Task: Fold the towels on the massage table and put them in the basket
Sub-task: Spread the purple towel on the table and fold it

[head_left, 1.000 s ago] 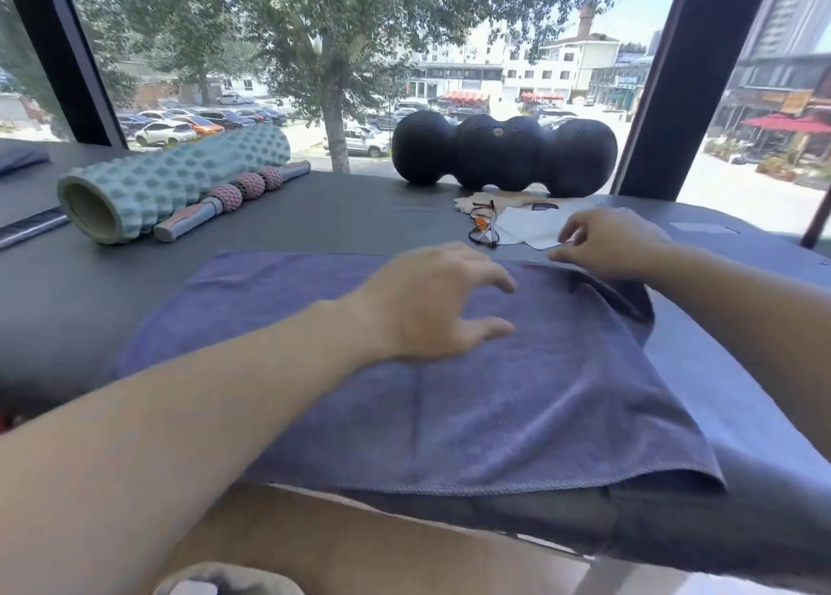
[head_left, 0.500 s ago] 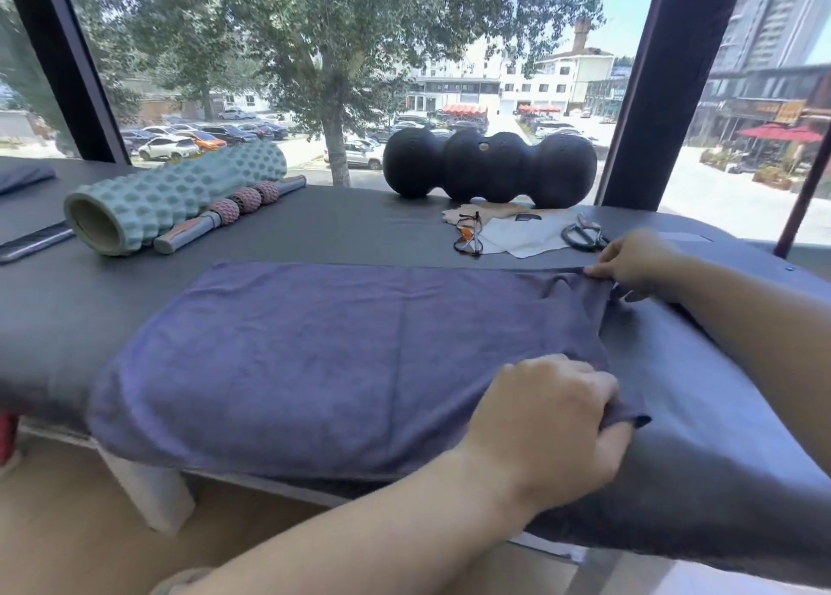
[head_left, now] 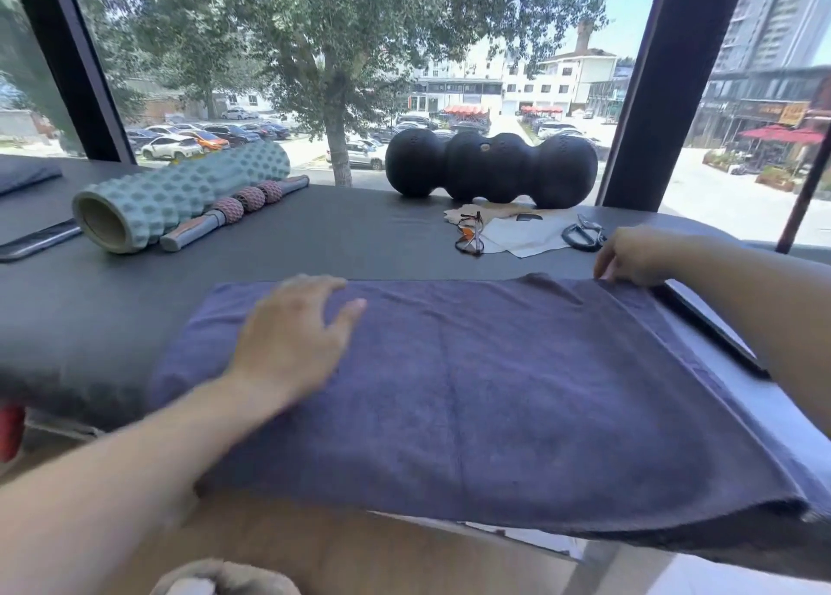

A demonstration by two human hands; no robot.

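1. The purple towel [head_left: 472,396] lies spread over the near edge of the massage table [head_left: 359,243].
2. The left hand [head_left: 292,338], at 9 o'clock on the towel, rests flat with fingers spread wide.
3. The right hand [head_left: 634,257] pinches the towel's far corner at 2 o'clock.
4. A foam roller [head_left: 180,194] lies at 10 o'clock.

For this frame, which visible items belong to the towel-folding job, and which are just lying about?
Job:
purple towel
left hand, flat on it
right hand, pinching its far right corner
massage table

Lying about:
teal foam roller
massage stick
black peanut roller
glasses
scissors
white cloth
phone
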